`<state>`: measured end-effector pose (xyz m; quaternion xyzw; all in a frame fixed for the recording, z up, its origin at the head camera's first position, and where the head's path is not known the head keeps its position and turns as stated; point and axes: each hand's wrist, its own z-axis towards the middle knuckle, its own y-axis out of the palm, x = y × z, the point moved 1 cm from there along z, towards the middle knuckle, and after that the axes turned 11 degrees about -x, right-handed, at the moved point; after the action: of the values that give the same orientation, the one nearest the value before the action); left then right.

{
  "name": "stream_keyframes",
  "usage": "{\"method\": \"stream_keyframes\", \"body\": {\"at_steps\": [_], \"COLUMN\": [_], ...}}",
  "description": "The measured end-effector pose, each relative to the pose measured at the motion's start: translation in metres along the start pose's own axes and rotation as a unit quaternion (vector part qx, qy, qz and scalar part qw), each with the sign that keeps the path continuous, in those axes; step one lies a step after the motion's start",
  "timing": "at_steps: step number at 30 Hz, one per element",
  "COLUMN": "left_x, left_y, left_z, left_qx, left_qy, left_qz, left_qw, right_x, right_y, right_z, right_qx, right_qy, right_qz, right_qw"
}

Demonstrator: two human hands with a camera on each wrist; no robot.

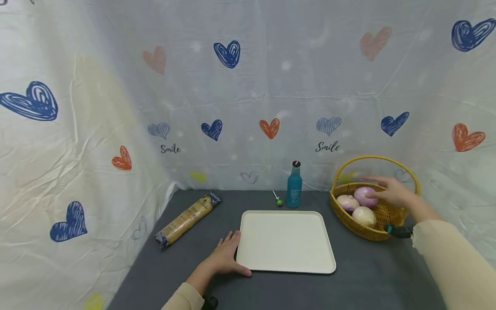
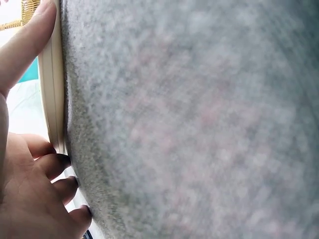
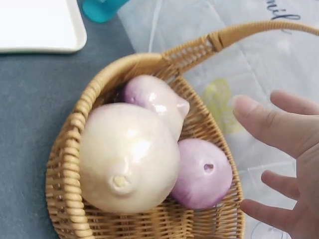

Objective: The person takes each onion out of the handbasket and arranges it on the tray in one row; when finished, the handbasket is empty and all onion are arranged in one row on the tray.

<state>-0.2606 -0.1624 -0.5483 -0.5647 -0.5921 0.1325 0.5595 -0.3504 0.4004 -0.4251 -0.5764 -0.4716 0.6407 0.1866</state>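
Observation:
My left hand (image 1: 226, 256) rests at the near left corner of a cream rectangular tray (image 1: 286, 241), thumb along the front edge and fingers by the left side. In the left wrist view, the thumb (image 2: 30, 42) lies along the tray's rim (image 2: 52, 94), and the fingertips touch the grey tabletop. My right hand (image 1: 395, 192) hovers with spread fingers over a wicker basket (image 1: 358, 233), holding nothing. Inside sit a purple onion (image 3: 203, 174), a large whitish onion (image 3: 127, 154) and a white-and-purple onion (image 3: 154, 102). The purple one is nearest that hand.
A blue bottle (image 1: 294, 189) stands upright behind the tray, beside a green lollipop (image 1: 279, 201). At left lies a long yellow packet (image 1: 188, 219). The basket's arched handle (image 1: 376, 157) rises above the onions. A heart-printed cloth (image 1: 248, 107) hangs behind the table.

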Motion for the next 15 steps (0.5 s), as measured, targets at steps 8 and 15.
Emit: {"method": "stream_keyframes", "body": {"at_steps": [8,15], "left_x": [-0.001,0.001], "left_y": [0.002,0.0], "left_z": [-0.001,0.0], "left_qx": [-0.006,-0.008], "left_qy": [0.002,0.004], "left_qz": [-0.01,-0.015], "left_qw": [0.9999,0.9999], "right_x": [0.01,0.026], "right_y": [-0.001,-0.002], "right_z": [0.011,0.02], "right_qx": [-0.025,-0.048], "right_qy": [0.012,0.027], "right_qz": [-0.018,-0.01], "right_qw": [0.9995,0.9984]}}
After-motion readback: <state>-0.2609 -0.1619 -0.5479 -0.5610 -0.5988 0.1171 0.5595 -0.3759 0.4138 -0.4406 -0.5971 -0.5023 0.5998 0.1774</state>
